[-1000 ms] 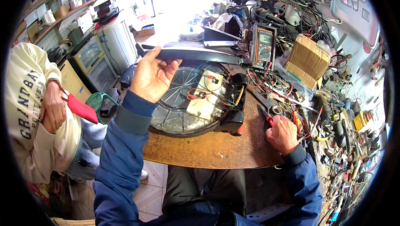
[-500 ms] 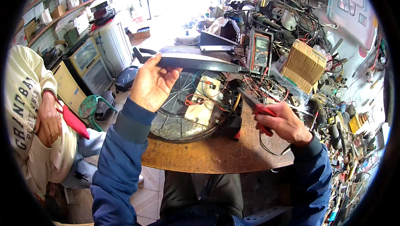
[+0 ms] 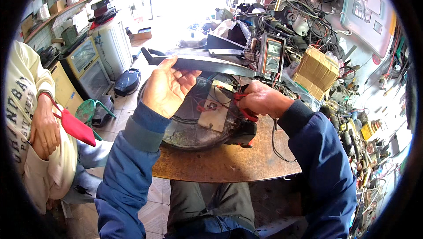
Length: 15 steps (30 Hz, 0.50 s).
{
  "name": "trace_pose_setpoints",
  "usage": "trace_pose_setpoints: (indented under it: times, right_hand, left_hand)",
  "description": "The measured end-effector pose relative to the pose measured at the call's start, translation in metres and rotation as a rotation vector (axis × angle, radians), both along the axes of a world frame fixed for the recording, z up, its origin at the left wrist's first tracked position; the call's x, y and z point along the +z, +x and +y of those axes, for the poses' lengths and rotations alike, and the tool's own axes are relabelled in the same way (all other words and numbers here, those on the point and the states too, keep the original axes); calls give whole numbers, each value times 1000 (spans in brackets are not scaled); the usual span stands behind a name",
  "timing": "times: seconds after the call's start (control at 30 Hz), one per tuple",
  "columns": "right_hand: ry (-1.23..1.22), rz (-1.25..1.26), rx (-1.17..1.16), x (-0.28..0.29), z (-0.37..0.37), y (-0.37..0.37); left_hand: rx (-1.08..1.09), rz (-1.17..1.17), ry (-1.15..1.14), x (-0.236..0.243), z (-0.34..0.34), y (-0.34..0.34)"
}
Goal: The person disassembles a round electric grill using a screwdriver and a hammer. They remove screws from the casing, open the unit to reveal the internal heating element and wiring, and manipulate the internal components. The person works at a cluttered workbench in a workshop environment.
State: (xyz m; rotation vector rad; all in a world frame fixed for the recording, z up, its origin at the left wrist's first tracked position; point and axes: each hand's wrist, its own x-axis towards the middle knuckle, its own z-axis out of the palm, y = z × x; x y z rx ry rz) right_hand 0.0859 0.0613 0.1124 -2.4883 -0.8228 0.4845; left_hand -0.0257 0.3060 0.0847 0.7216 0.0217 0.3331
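Note:
On the table lies a round dark appliance base (image 3: 189, 138) with a beige plate (image 3: 213, 118) and thin red and blue wires inside. A long dark curved panel (image 3: 216, 66) stands raised over its far side. My left hand (image 3: 169, 87), palm up, grips the panel's lower edge with thumb and fingers. My right hand (image 3: 266, 100) is closed round red-handled pliers (image 3: 250, 115) over the base's right side, among the wires. The pliers' jaws are mostly hidden by the hand. Behind it stands a multimeter (image 3: 270, 58) with its display lit.
A seated person in a cream sweatshirt (image 3: 53, 151) is at the left, a red pouch (image 3: 76, 126) hanging from the wrist. Beyond stands a green stool (image 3: 90, 111). Cables, a cardboard box (image 3: 316, 72) and loose parts crowd the right. The wooden table's (image 3: 211, 168) rounded edge is near my lap.
My right hand has moved left and away from me with the pliers, from beside the base to over its wires. The left hand keeps its grip on the panel. The view has shifted slightly.

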Motion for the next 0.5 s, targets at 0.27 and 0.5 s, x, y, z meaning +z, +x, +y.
trace_pose_setpoints:
  times: [0.27, 0.5]
  right_hand:
    - [-35, 104, -111, 4, 19, 0]
    - [49, 167, -182, -8, 32, -5]
  left_hand:
    - [-9, 10, -10, -2, 1, -1]
    - [-46, 2, -16, -9, 3, -1]
